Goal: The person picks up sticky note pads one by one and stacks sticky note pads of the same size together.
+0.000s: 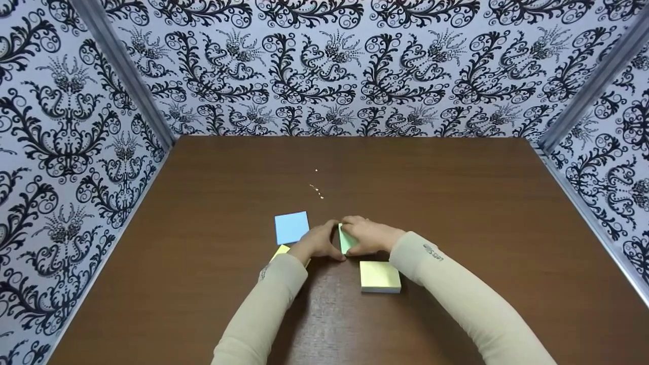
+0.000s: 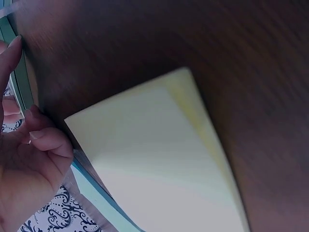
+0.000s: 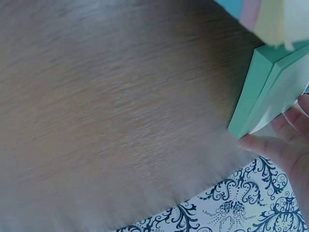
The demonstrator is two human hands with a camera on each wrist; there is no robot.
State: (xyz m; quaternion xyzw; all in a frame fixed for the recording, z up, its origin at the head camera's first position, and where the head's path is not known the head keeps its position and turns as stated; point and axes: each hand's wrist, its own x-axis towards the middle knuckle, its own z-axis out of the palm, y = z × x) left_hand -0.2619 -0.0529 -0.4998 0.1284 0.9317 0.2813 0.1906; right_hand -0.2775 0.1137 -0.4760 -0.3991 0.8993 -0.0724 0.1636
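Observation:
A green sticky note pad point(image 1: 347, 242) stands tilted between the two hands near the table's middle. My right hand point(image 1: 372, 235) grips it from the right, its thumb at the near corner in the right wrist view, where the pad point(image 3: 263, 92) shows a layered edge. My left hand point(image 1: 320, 241) curves in from the left, thumb and fingers at the pad's two ends, with a gap at the palm. In the left wrist view only a strip of the green pad point(image 2: 21, 79) appears beside the left hand's fingers.
A blue sticky note pad point(image 1: 291, 227) lies behind the left wrist. One yellow pad point(image 2: 145, 154) is partly hidden under the left forearm. Another pad, yellow-topped point(image 1: 380, 276), sits by the right wrist, its side point(image 3: 256, 17) striped in several colours. Patterned walls point(image 1: 324, 66) enclose the brown table point(image 1: 431, 177).

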